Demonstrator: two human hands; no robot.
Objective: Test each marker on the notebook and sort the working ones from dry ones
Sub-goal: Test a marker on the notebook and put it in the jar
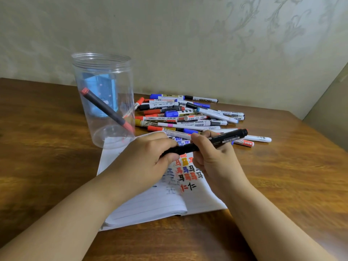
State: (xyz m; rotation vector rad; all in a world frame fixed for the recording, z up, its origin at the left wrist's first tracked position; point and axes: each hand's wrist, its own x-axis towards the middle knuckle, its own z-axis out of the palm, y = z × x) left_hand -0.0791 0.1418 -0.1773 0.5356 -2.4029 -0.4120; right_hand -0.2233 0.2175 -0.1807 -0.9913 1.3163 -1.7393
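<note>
Hands meet over the notebook (160, 202), both on one black marker (222, 141). Left hand (148, 161) is curled round the marker's near end at about nine o'clock, thumb tucked beneath it. Right hand (212, 161) pinches the barrel at mid-length, fingers wrapped under, and the far end pokes out toward two o'clock, tilted up off the page. Whether the cap is on or coming off, I cannot tell; the left hand hides that end.

Under them the notebook lies open on the brown wooden surface (47, 157), its page marked with rows of red, orange, blue and black test characters, partly hidden by the hands.

At twelve o'clock from the hands, a loose heap of markers (188, 115) sprawls against the wall: red, blue, black and white barrels, some lettered for whiteboards, the nearest ones touching the notebook's far edge.

At ten o'clock stands a clear plastic jar (103, 98), open at the top, its base resting on the notebook's corner. Inside it, one dark marker with red ends (105, 108) leans slantwise.
</note>
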